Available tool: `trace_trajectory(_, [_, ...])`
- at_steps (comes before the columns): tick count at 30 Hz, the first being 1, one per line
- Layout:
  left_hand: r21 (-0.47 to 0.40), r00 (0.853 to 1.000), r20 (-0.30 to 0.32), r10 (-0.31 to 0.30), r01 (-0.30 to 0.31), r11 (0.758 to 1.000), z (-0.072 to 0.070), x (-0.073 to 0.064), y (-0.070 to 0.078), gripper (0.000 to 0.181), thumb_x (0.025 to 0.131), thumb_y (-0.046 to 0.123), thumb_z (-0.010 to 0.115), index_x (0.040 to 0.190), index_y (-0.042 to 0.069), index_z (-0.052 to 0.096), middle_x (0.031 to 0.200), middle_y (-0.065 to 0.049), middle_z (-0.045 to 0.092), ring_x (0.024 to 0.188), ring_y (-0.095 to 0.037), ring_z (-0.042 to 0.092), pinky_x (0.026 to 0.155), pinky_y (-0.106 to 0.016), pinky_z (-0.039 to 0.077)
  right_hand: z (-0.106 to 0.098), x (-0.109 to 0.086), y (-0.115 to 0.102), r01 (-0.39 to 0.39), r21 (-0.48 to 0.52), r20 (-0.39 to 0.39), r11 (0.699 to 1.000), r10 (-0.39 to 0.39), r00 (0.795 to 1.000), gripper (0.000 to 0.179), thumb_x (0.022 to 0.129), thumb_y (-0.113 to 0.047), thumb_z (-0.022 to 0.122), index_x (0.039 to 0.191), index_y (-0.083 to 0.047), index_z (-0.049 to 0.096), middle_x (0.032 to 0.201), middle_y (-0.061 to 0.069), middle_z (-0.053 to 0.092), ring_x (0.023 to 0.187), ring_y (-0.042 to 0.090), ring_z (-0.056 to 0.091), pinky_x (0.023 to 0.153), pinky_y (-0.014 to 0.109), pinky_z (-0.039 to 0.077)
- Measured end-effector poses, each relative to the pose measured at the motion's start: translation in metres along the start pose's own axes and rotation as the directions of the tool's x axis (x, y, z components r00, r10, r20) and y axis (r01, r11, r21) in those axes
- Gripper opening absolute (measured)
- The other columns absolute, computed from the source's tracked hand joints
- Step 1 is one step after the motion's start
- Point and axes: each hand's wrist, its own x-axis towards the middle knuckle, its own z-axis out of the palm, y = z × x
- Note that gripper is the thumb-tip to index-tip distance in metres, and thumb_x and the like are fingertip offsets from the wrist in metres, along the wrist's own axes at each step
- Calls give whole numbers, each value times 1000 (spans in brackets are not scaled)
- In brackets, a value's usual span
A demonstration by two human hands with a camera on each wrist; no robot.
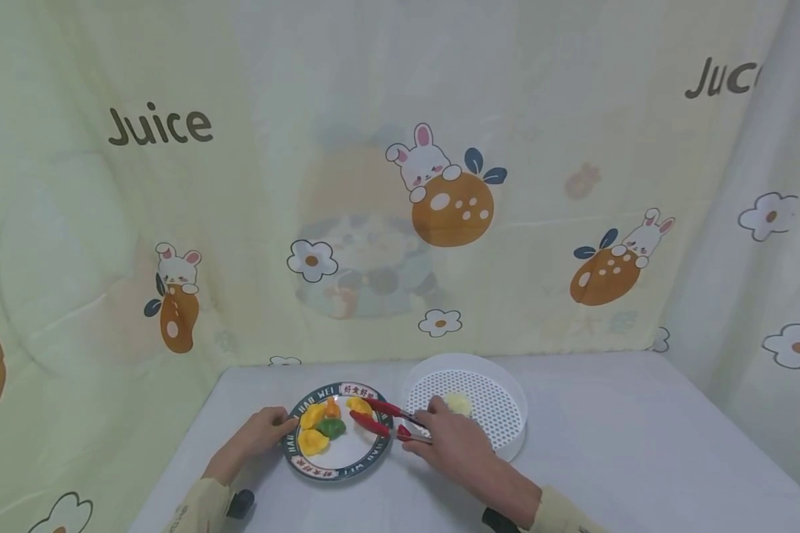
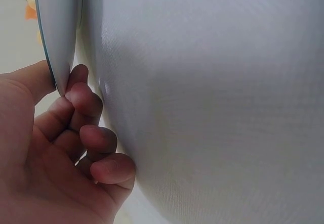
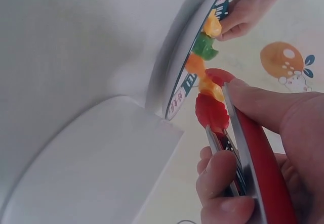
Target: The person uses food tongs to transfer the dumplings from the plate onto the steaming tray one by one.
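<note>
My left hand (image 1: 263,431) pinches the left rim of a round plate (image 1: 356,450), thumb on top and fingertips under the edge. On the plate lie yellow dumpling-like pieces (image 1: 313,442), an orange piece (image 1: 332,407) and a green piece (image 1: 331,428). My right hand (image 1: 456,446) grips red-tipped metal tongs (image 1: 372,424), reaching over the plate's right side. Between the tong heads, in the right wrist view, sits a yellow piece (image 3: 209,88). A pale piece (image 1: 458,403) rests in a white perforated steamer tray (image 1: 496,396), partly behind my right hand.
The steamer tray stands right of the plate on a white-covered table (image 1: 607,444). A printed curtain (image 1: 540,111) hangs behind the table's back edge and along both sides.
</note>
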Motion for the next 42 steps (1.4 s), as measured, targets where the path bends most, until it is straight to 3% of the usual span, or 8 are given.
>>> trace_trajectory(12, [-7, 1000, 9, -7, 7, 1000, 0, 1, -1, 24, 99, 30, 61, 86, 11, 59, 78, -4, 55, 76, -17, 51, 65, -30, 40, -6, -6, 7, -52, -21, -30, 998, 51, 998, 55, 81, -55, 77, 122, -19, 71, 109, 1, 55, 58, 12, 45, 47, 23, 37])
trace_trajectory(26, [-3, 1000, 14, -8, 8, 1000, -2, -3, 2, 24, 99, 30, 61, 86, 11, 59, 78, -4, 54, 76, -17, 51, 66, -30, 40, -15, -10, 25, -123, 58, -55, 991, 126, 990, 54, 80, -50, 80, 123, -19, 70, 109, 0, 54, 63, 11, 48, 51, 24, 39])
trace_trajectory(42, [2, 1000, 6, -15, 15, 1000, -3, -3, 5, 24, 99, 30, 61, 84, 11, 58, 78, -3, 54, 76, -17, 51, 65, -29, 39, -23, -13, 56, -199, 38, -32, 979, 200, 979, 58, 81, -51, 78, 126, -16, 69, 105, 6, 54, 70, 16, 50, 55, 27, 41])
